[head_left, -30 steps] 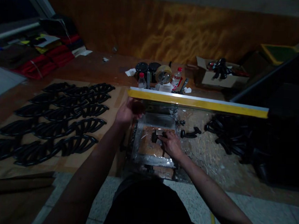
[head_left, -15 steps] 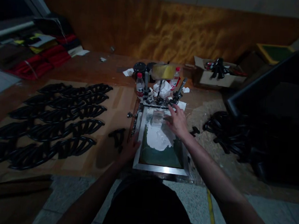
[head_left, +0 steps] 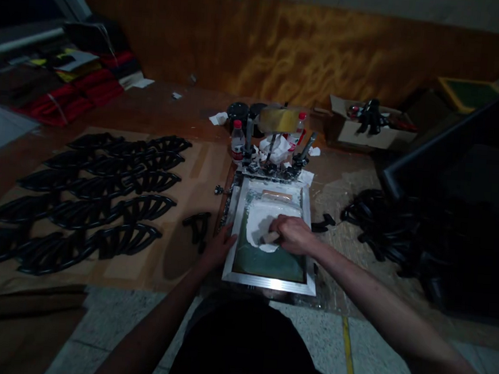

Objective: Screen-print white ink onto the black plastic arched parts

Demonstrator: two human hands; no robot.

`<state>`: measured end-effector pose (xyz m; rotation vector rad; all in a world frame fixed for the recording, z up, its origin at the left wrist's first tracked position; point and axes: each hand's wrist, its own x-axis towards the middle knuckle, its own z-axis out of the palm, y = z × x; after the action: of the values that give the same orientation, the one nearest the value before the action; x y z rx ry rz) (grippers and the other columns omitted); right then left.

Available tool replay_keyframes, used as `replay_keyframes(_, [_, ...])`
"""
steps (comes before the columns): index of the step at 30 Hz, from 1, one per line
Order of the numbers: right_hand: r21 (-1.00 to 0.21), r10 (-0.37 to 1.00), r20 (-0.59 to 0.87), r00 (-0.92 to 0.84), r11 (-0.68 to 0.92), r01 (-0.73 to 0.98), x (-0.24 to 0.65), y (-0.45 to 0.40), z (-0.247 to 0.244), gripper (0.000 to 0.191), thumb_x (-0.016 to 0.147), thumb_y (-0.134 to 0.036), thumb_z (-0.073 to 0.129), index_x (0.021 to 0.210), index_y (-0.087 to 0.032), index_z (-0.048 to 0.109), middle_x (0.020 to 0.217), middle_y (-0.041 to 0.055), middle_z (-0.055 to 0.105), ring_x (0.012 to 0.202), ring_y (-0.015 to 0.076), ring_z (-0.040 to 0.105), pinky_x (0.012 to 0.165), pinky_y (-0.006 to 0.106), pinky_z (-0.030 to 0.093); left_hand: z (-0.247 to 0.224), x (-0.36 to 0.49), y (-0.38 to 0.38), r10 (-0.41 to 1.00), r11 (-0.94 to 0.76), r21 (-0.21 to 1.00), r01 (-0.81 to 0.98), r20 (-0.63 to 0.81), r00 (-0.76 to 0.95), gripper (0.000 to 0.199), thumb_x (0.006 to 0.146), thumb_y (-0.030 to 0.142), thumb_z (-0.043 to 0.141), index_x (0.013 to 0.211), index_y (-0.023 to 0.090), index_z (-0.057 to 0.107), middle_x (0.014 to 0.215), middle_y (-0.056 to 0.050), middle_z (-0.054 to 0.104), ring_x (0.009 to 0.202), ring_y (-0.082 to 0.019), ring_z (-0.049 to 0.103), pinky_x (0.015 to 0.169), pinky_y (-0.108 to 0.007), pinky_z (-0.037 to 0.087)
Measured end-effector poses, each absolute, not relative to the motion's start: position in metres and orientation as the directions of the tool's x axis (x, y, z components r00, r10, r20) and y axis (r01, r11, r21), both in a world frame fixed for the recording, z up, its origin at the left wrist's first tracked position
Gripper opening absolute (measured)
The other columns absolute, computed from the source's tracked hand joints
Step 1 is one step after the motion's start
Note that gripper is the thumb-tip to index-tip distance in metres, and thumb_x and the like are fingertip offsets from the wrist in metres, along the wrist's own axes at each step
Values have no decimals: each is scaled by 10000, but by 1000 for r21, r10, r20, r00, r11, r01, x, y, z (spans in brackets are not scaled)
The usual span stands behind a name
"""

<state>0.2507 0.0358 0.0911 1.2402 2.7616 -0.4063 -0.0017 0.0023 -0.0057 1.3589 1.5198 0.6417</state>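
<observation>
A screen printing frame [head_left: 228, 266] with silver metal rims and green mesh lies in front of me. White ink [head_left: 256, 216] is spread over the mesh's upper and middle part. My right hand [head_left: 293, 233] is closed on a small pale squeegee [head_left: 270, 237], its edge down in the ink. Much of the squeegee is hidden by the fingers. At the frame's left rim, my left hand [head_left: 219, 248] grips the edge; its fingers are dark and partly unclear. A brown, wood-like strip [head_left: 277, 196] lies across the upper end of the mesh.
Black curved parts [head_left: 122, 208] lie in rows on cardboard at left, and more [head_left: 372, 219] are heaped at right. Behind the frame stand metal clamp posts [head_left: 306, 148], bottles [head_left: 237, 140] and crumpled paper [head_left: 276, 149]. A cardboard box [head_left: 366, 133] sits back right.
My right hand has come down from the mesh's upper right toward me, and its spread fingers have closed on the squeegee. The left hand stays at the rim.
</observation>
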Motion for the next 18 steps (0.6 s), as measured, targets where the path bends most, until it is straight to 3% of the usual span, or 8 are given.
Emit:
replay_keyframes(3, [-155, 821, -76, -566, 551, 820, 243, 28, 77, 213, 822, -117, 548, 990, -156, 673, 1014, 115, 687, 986, 247, 587, 816, 326, 436, 0, -1, 1, 943, 266, 863, 430, -325, 68, 513, 911, 367, 527, 1382, 165, 520, 1393, -140, 605, 1281, -272, 572, 1094, -436, 436])
replay_keyframes(6, [-179, 761, -69, -645, 627, 758, 244, 8, 61, 307, 841, -93, 530, 1118, -126, 659, 1113, 151, 668, 999, 246, 588, 816, 335, 452, 5, 0, 1, 946, 263, 870, 416, -318, 67, 507, 902, 360, 528, 1370, 167, 530, 1381, -129, 615, 1266, -267, 581, 1090, -430, 442])
replay_keyframes(10, [-267, 759, -104, -642, 601, 753, 247, 10, 66, 295, 848, -121, 551, 1113, -165, 673, 1039, 100, 689, 943, 218, 628, 769, 293, 465, 11, 0, 2, 949, 246, 860, 447, -307, 70, 514, 889, 355, 525, 1353, 136, 542, 1379, -154, 611, 1268, -286, 577, 1108, -451, 417])
replay_keyframes(15, [-321, 910, 70, -408, 408, 855, 247, 75, 97, 552, 924, -254, 560, 1467, -271, 459, 1192, 82, 676, 995, 232, 646, 779, 300, 475, 43, -7, 3, 937, 267, 878, 396, -333, 105, 616, 888, 414, 520, 1452, 175, 463, 1344, -113, 639, 1207, -284, 615, 1007, -423, 504])
replay_keyframes(18, [-413, 964, 179, -195, 253, 875, 282, 110, 113, 555, 926, -355, 588, 1461, -259, 476, 1098, 80, 703, 910, 235, 654, 775, 332, 484, 74, -9, 7, 955, 248, 903, 352, -288, 66, 509, 920, 488, 457, 1304, 192, 612, 1216, -88, 701, 1102, -269, 657, 915, -394, 549])
